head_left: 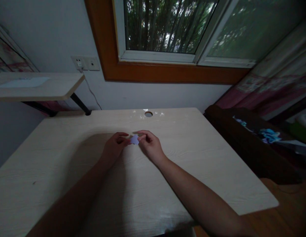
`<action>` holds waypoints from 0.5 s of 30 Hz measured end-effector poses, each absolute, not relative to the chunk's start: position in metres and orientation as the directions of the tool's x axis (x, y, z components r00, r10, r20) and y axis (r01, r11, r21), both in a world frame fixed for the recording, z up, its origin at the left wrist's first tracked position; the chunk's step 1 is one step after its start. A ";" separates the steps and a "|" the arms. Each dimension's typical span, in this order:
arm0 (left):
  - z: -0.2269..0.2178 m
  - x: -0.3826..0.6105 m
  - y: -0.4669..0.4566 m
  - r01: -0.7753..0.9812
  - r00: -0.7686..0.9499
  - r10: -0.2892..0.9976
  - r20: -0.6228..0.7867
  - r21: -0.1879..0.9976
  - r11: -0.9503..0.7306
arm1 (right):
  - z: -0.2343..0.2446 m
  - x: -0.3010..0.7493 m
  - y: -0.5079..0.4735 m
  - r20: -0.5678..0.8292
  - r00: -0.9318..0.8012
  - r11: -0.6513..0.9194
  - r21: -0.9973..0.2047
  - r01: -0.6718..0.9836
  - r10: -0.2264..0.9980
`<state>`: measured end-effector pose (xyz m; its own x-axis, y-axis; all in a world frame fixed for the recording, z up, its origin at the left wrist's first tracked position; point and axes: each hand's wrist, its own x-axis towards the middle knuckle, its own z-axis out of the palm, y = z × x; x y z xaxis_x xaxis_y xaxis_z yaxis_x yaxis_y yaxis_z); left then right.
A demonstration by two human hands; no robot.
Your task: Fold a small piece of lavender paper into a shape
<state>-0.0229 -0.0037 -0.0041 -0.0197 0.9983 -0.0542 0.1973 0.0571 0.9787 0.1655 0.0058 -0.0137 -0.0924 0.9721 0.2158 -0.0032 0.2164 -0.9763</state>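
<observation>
The grip of the left hand (114, 146) is pinching the left edge of a small pale lilac piece of paper (134, 140), and the grip of the right hand (151, 146) is grasping its right side between thumb and fingers. The paper is sitting between the two hands, over the far middle part of the table (192, 154). It is showing an uneven outline, but it is too small to tell whether it is being folded, torn or just turned. As both hands are holding on, the handling is seemingly under way rather than finished: the piece is not yet lying released. How much is left is not showing.

Farther out, a round hole (148, 114) is opening in the far edge of the table, beyond the hands. At far left, a raised shelf (66, 89) is carrying a pale sheet (24, 82), and a cord (91, 90) is hanging from a wall socket (79, 62). A window (167, 56) is standing beyond the table; at right, a curtain (256, 89) is hanging.
</observation>
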 end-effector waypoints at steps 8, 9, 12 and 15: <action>-0.005 -0.024 -0.003 0.234 -0.002 1.000 -0.015 0.972 0.016 | -0.018 0.165 0.007 0.226 -0.060 0.225 -0.974 -0.019 0.972; -0.006 -0.024 -0.003 0.228 -0.003 1.000 -0.003 0.974 0.004 | -0.019 0.166 0.008 0.227 -0.056 0.226 -0.974 -0.025 0.972; -0.009 -0.025 -0.004 0.137 -0.013 0.999 0.042 0.990 -0.040 | -0.022 0.167 0.011 0.222 -0.035 0.220 -0.973 -0.064 0.974; -0.011 -0.023 -0.005 0.000 -0.018 0.996 0.086 0.996 -0.086 | -0.024 0.167 0.013 0.205 -0.050 0.198 -0.974 -0.113 0.978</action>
<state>-0.0235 -0.0047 -0.0113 -0.0177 0.9962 0.0858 0.0005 -0.0858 0.9963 0.1671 0.0132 -0.0237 -0.0503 0.9775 0.2048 -0.1135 0.1981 -0.9736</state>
